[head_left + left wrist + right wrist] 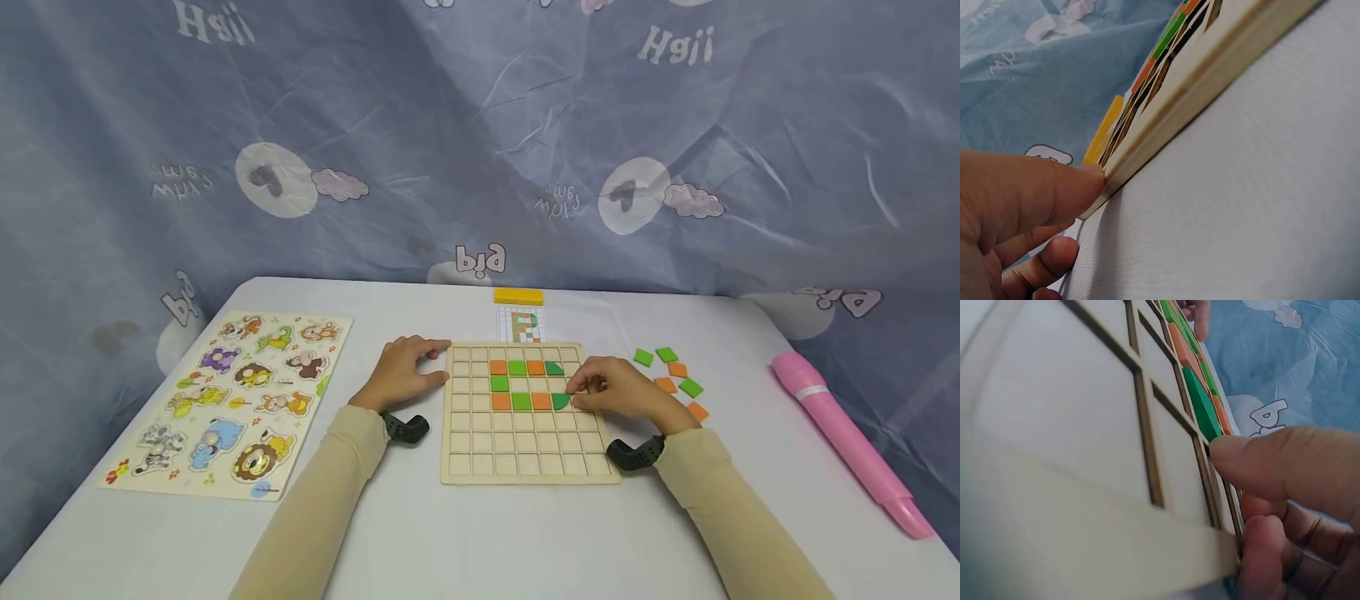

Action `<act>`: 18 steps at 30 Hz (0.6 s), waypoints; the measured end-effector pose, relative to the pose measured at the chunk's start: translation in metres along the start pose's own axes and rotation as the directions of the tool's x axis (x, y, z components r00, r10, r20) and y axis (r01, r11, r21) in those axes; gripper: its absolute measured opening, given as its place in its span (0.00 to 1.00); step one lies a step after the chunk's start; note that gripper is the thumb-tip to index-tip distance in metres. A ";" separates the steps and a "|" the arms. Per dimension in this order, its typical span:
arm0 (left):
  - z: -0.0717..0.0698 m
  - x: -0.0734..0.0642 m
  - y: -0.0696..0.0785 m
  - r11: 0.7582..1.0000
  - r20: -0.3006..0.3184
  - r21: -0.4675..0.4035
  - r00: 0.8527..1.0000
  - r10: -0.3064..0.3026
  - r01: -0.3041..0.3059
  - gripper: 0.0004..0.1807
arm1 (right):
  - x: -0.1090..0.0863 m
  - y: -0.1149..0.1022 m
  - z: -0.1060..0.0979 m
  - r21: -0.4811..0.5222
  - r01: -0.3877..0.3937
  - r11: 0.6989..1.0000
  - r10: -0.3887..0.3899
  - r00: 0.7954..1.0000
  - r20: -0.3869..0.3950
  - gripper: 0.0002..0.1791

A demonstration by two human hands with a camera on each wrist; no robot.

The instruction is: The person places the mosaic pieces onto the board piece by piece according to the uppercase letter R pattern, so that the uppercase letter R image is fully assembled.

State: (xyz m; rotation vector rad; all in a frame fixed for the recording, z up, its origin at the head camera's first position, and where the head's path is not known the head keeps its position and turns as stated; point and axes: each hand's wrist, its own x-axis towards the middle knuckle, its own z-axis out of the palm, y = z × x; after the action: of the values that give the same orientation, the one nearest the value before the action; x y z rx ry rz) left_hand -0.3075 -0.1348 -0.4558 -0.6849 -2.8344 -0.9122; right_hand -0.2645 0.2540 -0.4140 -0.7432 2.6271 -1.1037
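Vis. ct.: 7 orng tiles (536, 367), 6 lt-grn tiles (521, 402), 2 dk-grn tiles (554, 368), 1 gridded bd (528, 464), 1 animal-puzzle bd (253, 414).

Below the grip I see a table (397, 533) with a white surface, its far corners rounded. Beyond the grip, and spreading out to either side of it, my feed shows a creased blue-grey cloth backdrop (420, 125) printed with pale discs (250, 161), pinkish clouds (340, 185) and lettering (480, 260), some upside down. Light glints along folds (882, 193) up and right of the grip.
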 end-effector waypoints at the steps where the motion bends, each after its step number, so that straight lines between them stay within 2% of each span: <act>1: 0.000 0.000 0.000 1.000 0.004 -0.003 1.000 -0.003 0.003 0.32 | 0.000 0.000 0.000 0.003 0.000 1.000 0.000 1.000 0.001 0.05; 6: -0.004 -0.001 0.001 1.000 -0.004 -0.008 1.000 -0.009 0.009 0.31 | 0.003 -0.003 0.001 0.002 -0.005 1.000 0.005 1.000 -0.001 0.05; 9: -0.006 -0.002 0.000 1.000 -0.008 -0.014 1.000 -0.010 0.010 0.31 | 0.005 -0.003 -0.001 0.036 -0.024 0.999 0.024 1.000 0.004 0.08; 15: -0.003 -0.002 0.001 1.000 -0.005 -0.029 1.000 -0.012 0.012 0.31 | -0.006 0.002 -0.024 0.148 -0.078 0.986 0.082 0.996 -0.024 0.13; 18: -0.001 -0.001 0.001 1.000 -0.001 -0.020 1.000 -0.011 0.011 0.32 | -0.016 0.006 -0.037 0.190 -0.132 0.973 0.146 0.987 -0.062 0.15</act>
State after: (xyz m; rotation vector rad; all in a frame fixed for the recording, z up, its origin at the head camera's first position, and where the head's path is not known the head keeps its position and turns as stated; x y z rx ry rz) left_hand -0.3064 -0.1355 -0.4546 -0.6712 -2.8350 -0.9440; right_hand -0.2670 0.2890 -0.3925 -0.4811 2.5455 -1.3356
